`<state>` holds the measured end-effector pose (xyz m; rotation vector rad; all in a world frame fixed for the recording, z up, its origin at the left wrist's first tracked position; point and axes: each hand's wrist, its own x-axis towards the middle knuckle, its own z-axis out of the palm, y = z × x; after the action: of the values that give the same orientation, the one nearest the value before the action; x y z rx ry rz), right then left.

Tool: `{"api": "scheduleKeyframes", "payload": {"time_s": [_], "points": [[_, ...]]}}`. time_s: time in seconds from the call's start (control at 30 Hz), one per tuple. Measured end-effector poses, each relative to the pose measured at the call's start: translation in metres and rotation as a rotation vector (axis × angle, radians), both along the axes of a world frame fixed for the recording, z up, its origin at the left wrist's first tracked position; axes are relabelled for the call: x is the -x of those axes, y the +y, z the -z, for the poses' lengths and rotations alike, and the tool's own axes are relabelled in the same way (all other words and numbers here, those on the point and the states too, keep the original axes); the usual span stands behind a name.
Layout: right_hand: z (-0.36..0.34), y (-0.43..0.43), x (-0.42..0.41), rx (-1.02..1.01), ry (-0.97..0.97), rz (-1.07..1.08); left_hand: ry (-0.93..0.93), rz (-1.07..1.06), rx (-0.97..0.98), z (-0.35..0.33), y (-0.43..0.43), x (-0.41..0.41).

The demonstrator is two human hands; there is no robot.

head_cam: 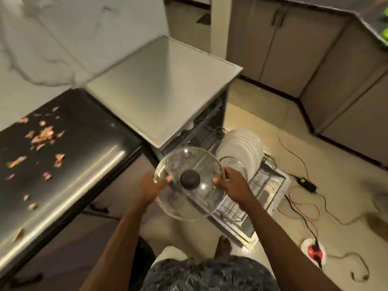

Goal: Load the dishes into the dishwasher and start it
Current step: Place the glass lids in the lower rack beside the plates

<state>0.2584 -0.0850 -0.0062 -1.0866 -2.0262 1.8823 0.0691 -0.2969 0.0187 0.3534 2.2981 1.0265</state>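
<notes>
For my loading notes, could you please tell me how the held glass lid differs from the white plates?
The glass lid is see-through with a black knob; the white plates are opaque and plain. The lid is gripped at its rim by the left hand and right hand, above the rack; the plates stand on edge in the rack. Both are round.

1 glass lid (189, 162), 2 hands, left hand (150, 191) and right hand (234, 185), 1 dishwasher (165, 91), 1 row of white plates (241, 145).
</notes>
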Motion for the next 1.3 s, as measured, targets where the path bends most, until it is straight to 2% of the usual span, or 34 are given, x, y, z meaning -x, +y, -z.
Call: {"api": "scheduleKeyframes", "payload": {"time_s": [0.17,0.33,0.47,0.67,0.87,1.0,1.13,1.3], "points": [[0.055,0.030,-0.059,0.072,-0.113,0.226,-0.110,0.281,0.158,0.044,0.080,-0.010],[0.138,0.044,-0.084,0.174,-0.222,0.412,-0.302,0.367,0.224,0.130,0.143,0.001],[0.210,0.076,-0.072,0.179,-0.315,0.469,-0.357,0.413,0.285,0.219,0.194,0.023],[0.320,0.139,-0.019,0.098,-0.395,0.523,-0.279,0.476,0.310,0.332,0.290,0.072],[0.377,0.187,0.026,-0.086,-0.466,0.572,-0.172,0.556,0.210,0.427,0.360,0.124],[0.403,0.189,0.032,-0.103,-0.432,0.572,-0.124,0.643,0.204,0.422,0.372,0.115],[0.416,0.186,0.031,-0.106,-0.407,0.579,-0.085,0.699,0.172,0.446,0.370,0.120],[0.427,0.184,0.036,-0.101,-0.461,0.574,-0.062,0.734,0.177,0.458,0.366,0.120]]}}
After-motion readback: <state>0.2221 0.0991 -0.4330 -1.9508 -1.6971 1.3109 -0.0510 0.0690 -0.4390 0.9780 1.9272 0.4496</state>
